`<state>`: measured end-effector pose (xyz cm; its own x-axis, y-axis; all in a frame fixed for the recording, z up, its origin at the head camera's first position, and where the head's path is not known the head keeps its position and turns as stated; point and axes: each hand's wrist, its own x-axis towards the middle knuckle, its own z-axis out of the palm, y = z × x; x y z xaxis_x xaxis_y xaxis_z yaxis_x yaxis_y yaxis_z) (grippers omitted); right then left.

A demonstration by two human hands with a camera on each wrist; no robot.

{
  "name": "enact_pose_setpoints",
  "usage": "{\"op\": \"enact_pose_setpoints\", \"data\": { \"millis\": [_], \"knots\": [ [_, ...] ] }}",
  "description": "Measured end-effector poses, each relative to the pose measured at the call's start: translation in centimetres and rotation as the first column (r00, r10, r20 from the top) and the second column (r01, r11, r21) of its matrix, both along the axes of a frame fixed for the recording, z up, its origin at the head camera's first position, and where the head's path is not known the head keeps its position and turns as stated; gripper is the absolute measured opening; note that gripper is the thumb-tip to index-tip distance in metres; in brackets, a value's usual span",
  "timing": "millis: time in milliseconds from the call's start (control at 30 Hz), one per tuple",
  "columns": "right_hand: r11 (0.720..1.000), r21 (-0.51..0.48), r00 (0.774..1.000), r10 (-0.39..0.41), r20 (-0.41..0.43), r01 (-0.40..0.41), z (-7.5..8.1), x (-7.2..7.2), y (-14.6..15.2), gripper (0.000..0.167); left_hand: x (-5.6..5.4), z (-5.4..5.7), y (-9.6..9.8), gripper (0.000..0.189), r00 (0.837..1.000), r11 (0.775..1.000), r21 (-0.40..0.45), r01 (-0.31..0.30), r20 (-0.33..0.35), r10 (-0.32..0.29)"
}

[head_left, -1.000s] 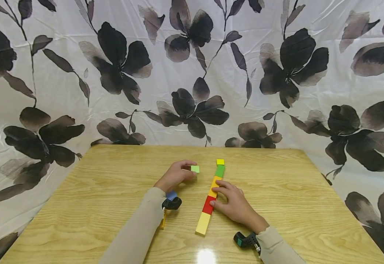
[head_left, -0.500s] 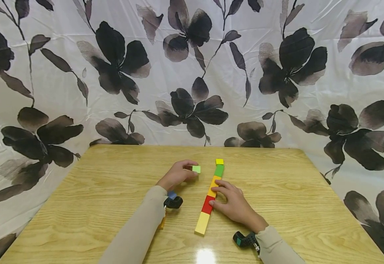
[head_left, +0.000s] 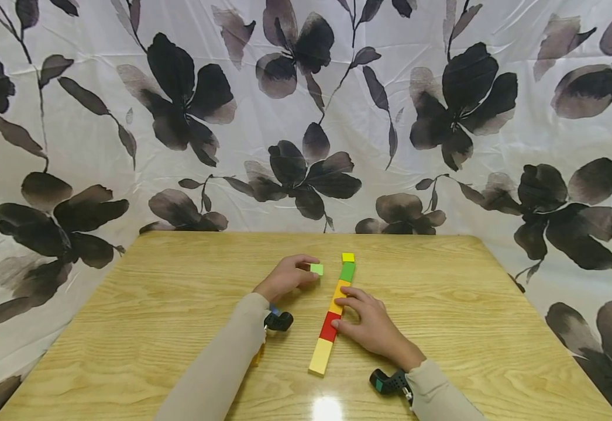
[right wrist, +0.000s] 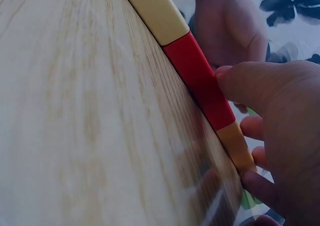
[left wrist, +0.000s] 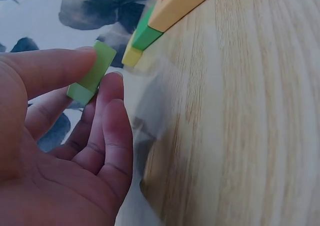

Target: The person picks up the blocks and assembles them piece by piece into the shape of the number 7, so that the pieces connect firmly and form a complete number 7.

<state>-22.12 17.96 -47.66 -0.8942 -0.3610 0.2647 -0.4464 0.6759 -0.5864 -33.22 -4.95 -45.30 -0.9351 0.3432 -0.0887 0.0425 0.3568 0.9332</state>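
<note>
My left hand (head_left: pixel 289 277) pinches a small light green block (left wrist: pixel 94 73) between thumb and fingers, left of the row's far end. A straight row of blocks lies on the table. From the far end it runs small yellow block (head_left: pixel 348 257), green block (head_left: pixel 347 271), orange block (head_left: pixel 340 296), red block (head_left: pixel 329 326), pale yellow block (head_left: pixel 320 358). To the right of the row, my right hand (head_left: pixel 371 324) rests its thumb on the red block and its fingertips on the orange one, as the right wrist view shows.
A blue block (head_left: pixel 274 309) and an orange piece (head_left: pixel 257 356) lie partly hidden behind my left forearm. The wooden table (head_left: pixel 443 292) ends at the back against a floral cloth (head_left: pixel 306 117). Both wrists wear a dark band.
My left hand, with the light green block, has shifted slightly right toward the row. The right hand keeps its place on the row, and the whole head view has drifted slightly.
</note>
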Motion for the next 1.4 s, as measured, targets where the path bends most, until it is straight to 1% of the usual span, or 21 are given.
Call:
{"op": "enact_pose_setpoints", "data": {
  "millis": [100,233,333,500,700,867,1033,1133,1400],
  "knots": [
    [1.000,-0.003,1.000,0.002,0.001,-0.002,0.0,-0.1,0.0,0.045,-0.1,0.1,0.2,0.038,1.000,1.000,0.007,0.012,-0.006,-0.012],
    [1.000,-0.009,1.000,0.009,0.005,-0.009,0.0,-0.1,-0.1,0.045,-0.2,0.3,0.6,0.038,1.000,1.000,0.009,0.013,0.013,-0.013],
    [1.000,-0.010,1.000,0.012,0.002,-0.012,0.1,-0.1,-0.1,0.045,-0.3,0.5,0.8,0.038,1.000,1.000,-0.005,0.013,0.023,-0.013],
    [1.000,-0.011,1.000,0.011,-0.001,-0.011,0.1,-0.2,-0.1,0.045,-0.6,0.8,1.2,0.038,1.000,1.000,-0.020,0.024,0.019,-0.023],
    [1.000,-0.007,1.000,0.008,-0.001,-0.008,0.1,-0.3,0.0,0.045,-1.1,0.6,1.5,0.038,1.000,0.999,-0.029,0.023,0.004,-0.023],
    [1.000,-0.010,1.000,0.005,-0.003,-0.005,0.1,-0.3,0.0,0.044,-1.7,0.2,1.9,0.037,1.000,0.999,-0.047,0.016,-0.015,-0.017],
    [1.000,-0.015,1.000,0.002,-0.004,-0.002,-0.1,-0.2,0.0,0.044,-2.2,-0.3,2.4,0.037,0.998,0.998,-0.056,0.029,-0.051,-0.032],
    [1.000,-0.010,1.000,0.000,-0.005,0.000,-0.2,-0.2,0.1,0.044,-2.5,-0.5,2.8,0.037,0.997,0.997,-0.075,0.026,-0.071,-0.032],
    [1.000,-0.007,1.000,0.003,-0.012,-0.003,-0.5,-0.3,0.2,0.045,-2.5,-0.2,3.5,0.040,0.996,0.990,-0.140,-0.003,-0.091,-0.010]
  ]
}}
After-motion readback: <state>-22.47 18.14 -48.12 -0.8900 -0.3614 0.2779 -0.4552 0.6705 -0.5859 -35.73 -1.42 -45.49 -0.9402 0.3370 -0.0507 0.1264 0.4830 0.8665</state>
